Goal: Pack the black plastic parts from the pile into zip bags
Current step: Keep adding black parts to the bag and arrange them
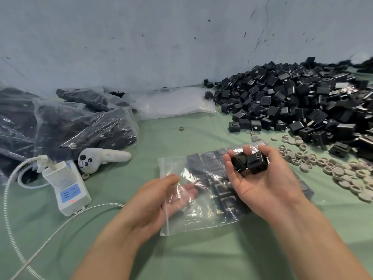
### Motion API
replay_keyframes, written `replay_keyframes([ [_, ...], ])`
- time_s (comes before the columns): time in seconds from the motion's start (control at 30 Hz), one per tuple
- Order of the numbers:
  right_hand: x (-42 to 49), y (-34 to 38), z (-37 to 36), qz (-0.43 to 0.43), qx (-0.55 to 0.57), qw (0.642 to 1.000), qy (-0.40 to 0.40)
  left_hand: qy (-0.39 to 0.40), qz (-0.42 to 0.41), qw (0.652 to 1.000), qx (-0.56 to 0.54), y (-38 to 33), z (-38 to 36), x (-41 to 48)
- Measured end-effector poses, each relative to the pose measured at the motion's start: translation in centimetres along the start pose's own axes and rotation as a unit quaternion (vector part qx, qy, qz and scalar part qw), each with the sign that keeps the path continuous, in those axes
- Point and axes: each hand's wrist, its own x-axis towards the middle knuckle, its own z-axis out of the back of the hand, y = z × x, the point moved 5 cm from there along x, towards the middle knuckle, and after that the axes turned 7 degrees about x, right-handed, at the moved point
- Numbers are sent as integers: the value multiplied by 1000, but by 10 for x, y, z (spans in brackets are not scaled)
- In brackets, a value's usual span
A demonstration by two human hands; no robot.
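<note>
A clear zip bag [193,217] lies on the green table in front of me, with several black plastic parts [224,190] lined up inside it. My left hand [159,199] holds the bag's open mouth, fingers slipped inside the plastic and thumb on top. My right hand [260,178] hovers palm up over the bag's right side, fingers curled round two black plastic parts [250,163]. The big pile of black parts [298,104] spreads over the right rear of the table.
Filled zip bags [76,122] lie heaped at the left, an empty clear bag [173,104] behind. A white handheld controller [101,158], a white power strip [66,188] with cables, and scattered grey round caps [333,168] lie around the work spot.
</note>
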Motion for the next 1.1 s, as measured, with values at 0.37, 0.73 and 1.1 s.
replay_keyframes([
  [0.37, -9, -7, 2, 4, -14, 1000, 16, -197, -150, 963, 105, -17, 28, -13],
  [0.73, -34, -57, 1, -49, -60, 995, 60, -190, -383, 816, 388, -3, -42, -71],
  [1.1, -44, -61, 4, -61, 10, 997, 48, -168, -298, 868, 359, 8, -59, -62],
])
